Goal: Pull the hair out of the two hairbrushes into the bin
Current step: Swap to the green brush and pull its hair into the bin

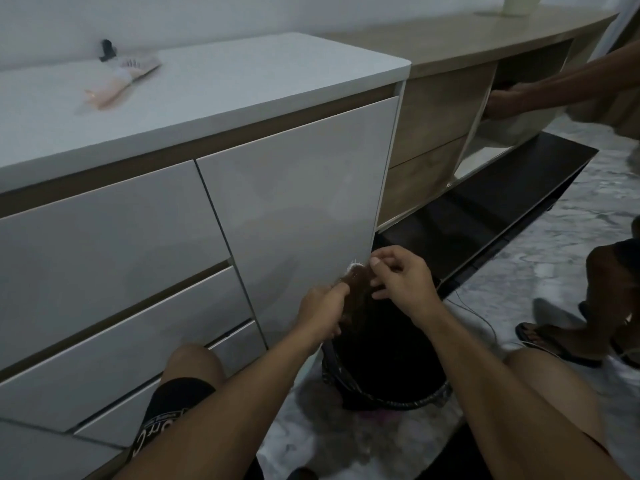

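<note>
While the left hand [323, 308] grips a hairbrush [356, 271] matted with brown hair [356, 299], right hand [401, 275] pinching the tuft, above round black-lined bin [384, 382], second pale pink brush [117, 86] on smooth white countertop [242, 74].

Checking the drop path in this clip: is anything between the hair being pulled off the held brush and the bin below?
Nothing visible. The left hand holds the hairbrush right over the open bin, the right hand pinches at the hair, and the gap beneath looks clear.

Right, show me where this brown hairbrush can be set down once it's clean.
Free: white countertop right of the pale hairbrush. Crowded: over the black-lined bin, where left hand and right hand work the brown hairbrush.
</note>
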### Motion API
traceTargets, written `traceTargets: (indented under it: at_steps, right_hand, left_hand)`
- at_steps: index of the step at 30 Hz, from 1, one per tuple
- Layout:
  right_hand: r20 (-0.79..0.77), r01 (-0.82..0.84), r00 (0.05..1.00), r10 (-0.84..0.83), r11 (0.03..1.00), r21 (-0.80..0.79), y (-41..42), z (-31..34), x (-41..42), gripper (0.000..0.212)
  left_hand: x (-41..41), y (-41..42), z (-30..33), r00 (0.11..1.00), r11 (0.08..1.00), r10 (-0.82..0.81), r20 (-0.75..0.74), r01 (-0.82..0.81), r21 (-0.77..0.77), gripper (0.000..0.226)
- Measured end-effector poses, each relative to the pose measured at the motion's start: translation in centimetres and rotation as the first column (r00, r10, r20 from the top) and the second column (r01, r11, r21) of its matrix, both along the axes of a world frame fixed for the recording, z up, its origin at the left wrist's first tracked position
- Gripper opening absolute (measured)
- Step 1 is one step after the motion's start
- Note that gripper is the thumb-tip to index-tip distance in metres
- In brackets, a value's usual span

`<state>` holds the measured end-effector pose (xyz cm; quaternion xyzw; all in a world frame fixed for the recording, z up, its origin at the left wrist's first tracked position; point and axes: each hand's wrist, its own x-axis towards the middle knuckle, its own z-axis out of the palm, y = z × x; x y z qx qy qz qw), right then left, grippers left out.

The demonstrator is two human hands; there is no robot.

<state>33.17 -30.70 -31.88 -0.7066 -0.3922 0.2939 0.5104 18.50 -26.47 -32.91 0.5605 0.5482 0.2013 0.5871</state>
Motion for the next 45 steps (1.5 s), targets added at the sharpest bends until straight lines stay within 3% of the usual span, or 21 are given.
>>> traceTargets:
  at_steps: [2,5,12,18,22,26,32,35,38,42,45]
  right_hand:
    - [0.05,-0.077,0.996,0.077,0.997,0.002,-0.3,-0.2,0.0,0.025]
    - [0.243,-0.046,0.969,0.051,0.999,-0.027,-0.4,-0.4,-0.2,0.017]
    - [0.172,0.153,0.973,-0.155,0.988,0.022,-0.4,-0.1,1.1,0.011]
    - [0.079,-0.162,0.982,0.171,0.981,-0.11,-1.1,-0.1,0.2,0.041]
    - [0.2,-0.035,0.978,0.055,0.994,-0.101,-1.1,0.3,0.4,0.015]
    - [0.193,0.066,0.98,-0.052,0.996,-0.066,-1.1,0.6,1.3,0.016]
    - [0.113,-0.18,0.974,0.197,0.973,-0.143,-1.4,0.8,0.3,0.023]
    - [0.178,-0.229,0.952,0.25,0.965,-0.131,-1.5,0.4,-0.2,0.033]
    - [0.268,-0.093,0.956,0.116,0.991,-0.098,-1.4,0.5,0.1,0.016]
    - [0.205,0.138,0.971,-0.123,0.988,-0.062,-1.2,1.0,1.4,0.029]
    - [0.182,0.207,0.964,-0.194,0.977,-0.053,-1.1,0.7,1.7,0.03]
  left_hand:
    - [0.0,-0.1,0.2,0.999,0.998,-0.022,0.041,0.024,-0.052,0.032]
    - [-0.1,-0.2,0.2,0.998,0.997,-0.059,0.029,0.06,-0.039,0.014]
    - [-0.7,-0.5,-0.3,0.998,0.998,-0.02,0.056,0.024,-0.059,0.019]
    - [-0.3,-0.9,0.3,0.993,0.996,-0.007,0.12,0.018,-0.093,0.013]
    - [-0.2,-0.5,-0.1,0.993,0.996,-0.005,0.116,0.015,-0.085,0.012]
    - [-0.5,-0.2,-0.2,0.994,0.994,0.003,0.112,0.009,-0.108,0.013]
    - [-0.3,0.0,-0.1,0.989,0.99,0.032,0.146,-0.011,-0.142,0.009]
    - [0.0,-0.3,0.2,0.982,0.989,0.013,0.187,0.015,-0.145,0.013]
    - [0.1,-0.3,0.1,0.983,0.99,0.003,0.183,0.023,-0.139,0.014]
    - [0.0,0.2,-0.4,0.987,0.991,0.007,0.16,0.014,-0.132,0.007]
    - [-0.1,0.1,-0.3,0.986,0.989,-0.025,0.165,0.048,-0.138,0.008]
